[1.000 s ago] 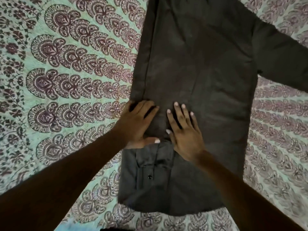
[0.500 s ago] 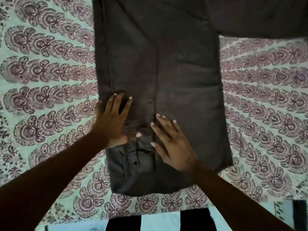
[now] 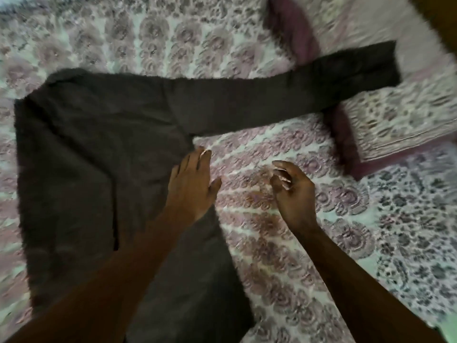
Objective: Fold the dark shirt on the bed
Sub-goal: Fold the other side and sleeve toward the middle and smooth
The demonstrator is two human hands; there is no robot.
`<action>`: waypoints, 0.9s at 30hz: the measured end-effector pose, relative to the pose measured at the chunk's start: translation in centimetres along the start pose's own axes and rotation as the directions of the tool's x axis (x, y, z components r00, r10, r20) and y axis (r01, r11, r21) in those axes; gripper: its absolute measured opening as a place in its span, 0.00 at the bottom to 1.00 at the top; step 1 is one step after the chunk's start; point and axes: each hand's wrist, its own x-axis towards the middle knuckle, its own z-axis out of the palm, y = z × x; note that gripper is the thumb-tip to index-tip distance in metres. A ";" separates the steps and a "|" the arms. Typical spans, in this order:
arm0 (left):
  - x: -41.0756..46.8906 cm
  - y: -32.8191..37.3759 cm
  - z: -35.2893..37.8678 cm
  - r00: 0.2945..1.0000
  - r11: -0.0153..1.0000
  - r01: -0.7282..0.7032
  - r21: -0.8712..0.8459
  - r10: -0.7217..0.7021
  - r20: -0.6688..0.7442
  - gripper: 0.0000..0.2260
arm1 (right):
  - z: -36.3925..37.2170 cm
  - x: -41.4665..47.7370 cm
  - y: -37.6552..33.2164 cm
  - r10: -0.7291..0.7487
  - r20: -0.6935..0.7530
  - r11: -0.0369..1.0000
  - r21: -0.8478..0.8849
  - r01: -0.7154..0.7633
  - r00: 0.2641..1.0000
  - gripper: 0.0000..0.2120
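Observation:
The dark shirt (image 3: 94, 154) lies flat on the bed, its body at the left and centre of the head view. One long sleeve (image 3: 284, 95) stretches out to the right, its cuff lying over a pillow. My left hand (image 3: 193, 184) lies flat with straight fingers on the shirt's right edge, just below the armpit. My right hand (image 3: 291, 191) hovers over the bedsheet to the right of the shirt, fingers loosely curled and holding nothing. The frame is blurred by motion.
The bed is covered by a patterned pink and pale green sheet (image 3: 296, 256). A pillow (image 3: 395, 129) with a maroon border lies at the right, partly under the sleeve. Another maroon-edged pillow (image 3: 289, 28) sits at the top.
The view has swung up and right, so the outstretched sleeve and pillows now show. Both hands have left the folded lower part; the left has slid to the shirt's right edge and the right has lifted off.

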 end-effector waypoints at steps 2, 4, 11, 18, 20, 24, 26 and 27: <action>4.7 3.3 0.3 0.999 0.999 -0.023 0.039 0.022 0.038 0.32 | -3.2 4.1 0.5 -0.021 -0.068 0.999 -0.030 0.019 0.997 0.16; 8.7 5.8 0.6 0.995 0.996 -0.041 0.083 0.034 0.091 0.34 | -5.8 7.9 0.4 -0.040 -0.134 0.997 -0.073 0.030 0.990 0.17; 17.4 9.7 3.4 0.966 0.977 -0.011 0.211 -0.045 0.256 0.51 | -13.5 19.2 -0.6 -0.238 -0.362 0.929 -0.355 0.103 0.901 0.13; 18.2 8.5 5.0 0.960 0.977 -0.011 0.211 -0.049 0.277 0.54 | -15.5 24.5 0.5 0.006 -0.502 0.925 -0.327 -0.196 0.865 0.13; 18.2 8.5 5.0 0.961 0.979 -0.014 0.204 -0.044 0.272 0.54 | -15.6 25.1 0.8 -0.010 -0.526 0.949 -0.272 -0.158 0.850 0.11; 18.1 8.8 4.9 0.971 0.996 -0.002 0.092 -0.020 0.237 0.48 | -13.5 23.6 -0.3 -0.083 -0.549 0.996 -0.080 0.047 0.832 0.12; 17.5 8.9 4.5 0.994 0.980 0.063 -0.191 -0.045 0.098 0.35 | -10.9 21.1 -1.4 -0.229 -0.482 0.973 -0.078 0.219 0.846 0.15; 17.0 8.9 3.8 0.993 0.910 0.121 -0.396 -0.113 0.043 0.28 | -9.2 19.5 -1.9 -0.312 -0.399 0.950 -0.106 0.295 0.862 0.13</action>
